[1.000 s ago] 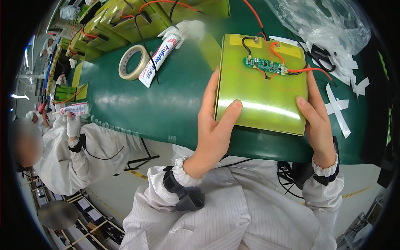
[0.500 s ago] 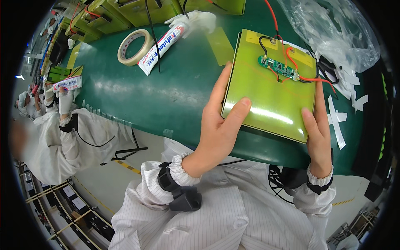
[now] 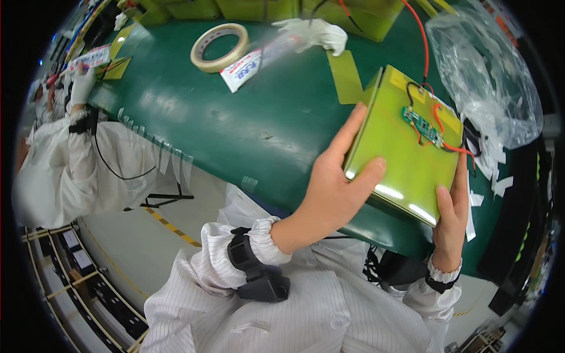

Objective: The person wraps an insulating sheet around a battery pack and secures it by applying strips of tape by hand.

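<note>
Between my two hands is a yellow-green battery pack (image 3: 406, 159), a flat square block with a green circuit board (image 3: 421, 127) and red and black wires on its top face. My left hand (image 3: 338, 185) grips the pack's left edge, thumb on top and fingers along the side. At its right edge, my right hand (image 3: 452, 215) holds it with the thumb near the front corner; those fingers are partly hidden. The pack looks slightly tilted over the green table mat (image 3: 259, 129); whether it touches the mat I cannot tell.
Beyond the pack lie a masking tape roll (image 3: 203, 59), a white glue tube (image 3: 242, 72), a white glove (image 3: 318, 36) and a yellow-green sheet (image 3: 346, 76). A clear plastic bag (image 3: 479, 76) and white tape strips (image 3: 503, 186) are at right. A co-worker's gloved hand (image 3: 82, 88) is far left.
The battery pack and both hands now appear lower and further right, and the pack is turned a little clockwise. The whole view has also shifted. Both hands keep their hold.
</note>
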`<state>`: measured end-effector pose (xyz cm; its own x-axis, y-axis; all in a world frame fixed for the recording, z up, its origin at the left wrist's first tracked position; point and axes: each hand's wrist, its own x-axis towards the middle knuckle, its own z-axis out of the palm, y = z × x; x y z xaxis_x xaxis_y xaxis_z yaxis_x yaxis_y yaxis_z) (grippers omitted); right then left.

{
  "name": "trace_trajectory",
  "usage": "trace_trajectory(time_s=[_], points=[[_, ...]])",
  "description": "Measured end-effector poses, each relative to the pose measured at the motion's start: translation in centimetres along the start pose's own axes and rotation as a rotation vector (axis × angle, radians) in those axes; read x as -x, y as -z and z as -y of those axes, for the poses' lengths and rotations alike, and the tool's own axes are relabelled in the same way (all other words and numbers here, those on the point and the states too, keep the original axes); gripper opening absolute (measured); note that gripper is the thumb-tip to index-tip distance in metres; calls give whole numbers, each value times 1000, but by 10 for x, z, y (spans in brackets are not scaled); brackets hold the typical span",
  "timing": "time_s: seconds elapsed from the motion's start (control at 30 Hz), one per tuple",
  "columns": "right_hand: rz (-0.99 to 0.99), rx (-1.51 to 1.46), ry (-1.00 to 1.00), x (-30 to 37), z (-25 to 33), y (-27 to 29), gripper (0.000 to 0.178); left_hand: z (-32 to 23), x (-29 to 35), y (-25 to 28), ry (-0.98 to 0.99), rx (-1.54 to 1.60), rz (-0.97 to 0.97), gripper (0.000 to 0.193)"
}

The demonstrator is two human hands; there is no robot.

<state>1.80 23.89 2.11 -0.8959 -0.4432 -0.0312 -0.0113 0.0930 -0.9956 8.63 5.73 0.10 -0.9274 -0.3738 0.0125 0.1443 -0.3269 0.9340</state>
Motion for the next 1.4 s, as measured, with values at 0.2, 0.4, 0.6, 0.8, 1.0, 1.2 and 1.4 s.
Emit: trace_trajectory(time_s=[0.2,0.4,0.6,0.8,1.0,1.2,1.4], points=[[-26,6,-17,-2,3,-1,74,5,-2,4,-11,17,-1,63],[35,637,-102,4,49,32,70,23,-5,2,-137,-51,-103,61],[166,1032,182,-2,150,-6,44,19,-7,-1,-203,-178,-120,63],[816,1118,568,-31,171,-135,33,15,-7,-15,-255,-172,-99,62],[947,1049,788,-33,90,-245,17,36,10,18,-362,340,-72,42],[1095,1194,1082,-46,72,-294,16,32,20,27,-400,313,-146,41],[1361,1280,1091,-37,70,-321,19,34,17,24,-410,274,-198,41]])
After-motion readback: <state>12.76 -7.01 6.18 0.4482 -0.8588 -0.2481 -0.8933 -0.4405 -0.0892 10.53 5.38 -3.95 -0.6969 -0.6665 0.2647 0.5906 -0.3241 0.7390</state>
